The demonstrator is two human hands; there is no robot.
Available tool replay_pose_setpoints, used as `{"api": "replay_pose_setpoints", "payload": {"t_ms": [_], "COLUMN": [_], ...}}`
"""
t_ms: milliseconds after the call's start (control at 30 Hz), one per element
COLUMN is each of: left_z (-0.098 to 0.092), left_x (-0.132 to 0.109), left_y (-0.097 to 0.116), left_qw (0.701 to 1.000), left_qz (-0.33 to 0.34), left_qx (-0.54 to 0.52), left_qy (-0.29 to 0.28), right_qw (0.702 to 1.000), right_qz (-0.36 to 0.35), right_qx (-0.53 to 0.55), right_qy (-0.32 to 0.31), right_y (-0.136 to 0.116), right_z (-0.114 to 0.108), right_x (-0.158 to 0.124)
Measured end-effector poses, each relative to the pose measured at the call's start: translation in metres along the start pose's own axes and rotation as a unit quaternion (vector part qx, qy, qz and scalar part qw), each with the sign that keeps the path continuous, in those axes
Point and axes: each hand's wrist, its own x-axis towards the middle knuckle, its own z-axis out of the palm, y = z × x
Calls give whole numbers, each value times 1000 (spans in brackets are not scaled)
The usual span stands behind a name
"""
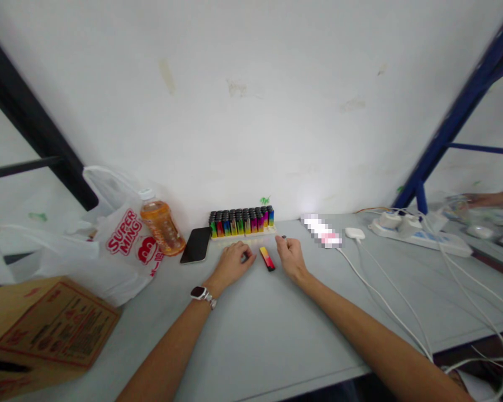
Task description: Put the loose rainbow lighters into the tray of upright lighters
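Between my two hands a yellow-to-red lighter [267, 259] lies on the grey table, its black end toward me. My left hand [232, 263] rests on the table to its left, fingers curled in. Something dark shows under those fingers, too small to name. On the other side, my right hand [292, 258] is closed in a fist, and a small dark tip shows by the thumb; what it belongs to is hidden. Just beyond the hands stands a pale tray [230, 237] of upright multicoloured lighters [241, 221] with black tops, in rows.
A dark-screened phone [195, 245], an orange drink bottle [162, 228], a white plastic bag [128, 240] and a cardboard box [58, 329] are on the left. To the right are a white charger [354, 233], cables and a power strip [421, 237]. Another person's hand [482, 200] shows far right.
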Motion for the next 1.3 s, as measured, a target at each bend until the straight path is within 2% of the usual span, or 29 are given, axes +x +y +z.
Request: {"api": "replay_pose_setpoints", "payload": {"t_ms": [133,367,667,800,867,1100,1200,1300], "left_z": [0,1,1,2,2,-1,-4,-6], "left_x": [0,0,0,0,0,-1,-1,-3], "left_y": [0,0,-2,-3,-3,2,7,13], "left_qw": [1000,1000,1000,1000,1000,1000,1000,998], "left_qz": [3,2,3,5,5,-4,0,39], "left_qx": [-3,-2,4,3,1,9,-12,-55], "left_qy": [2,6,2,3,6,2,-1,9], "right_qw": [1000,999,999,998,998,992,992,993], "right_qz": [-10,-19,21,0,-12,-3,-26,-62], "right_qx": [16,35,-25,-56,-51,70,33,-38], "right_qy": [16,-9,27,33,16,-105,-119,-95], "right_y": [2,0,3,-1,-3,0,1,-3], "right_z": [0,-3,0,0,0,-2,-10,-22], "right_x": [0,-4,1,1,0,1,9,22]}}
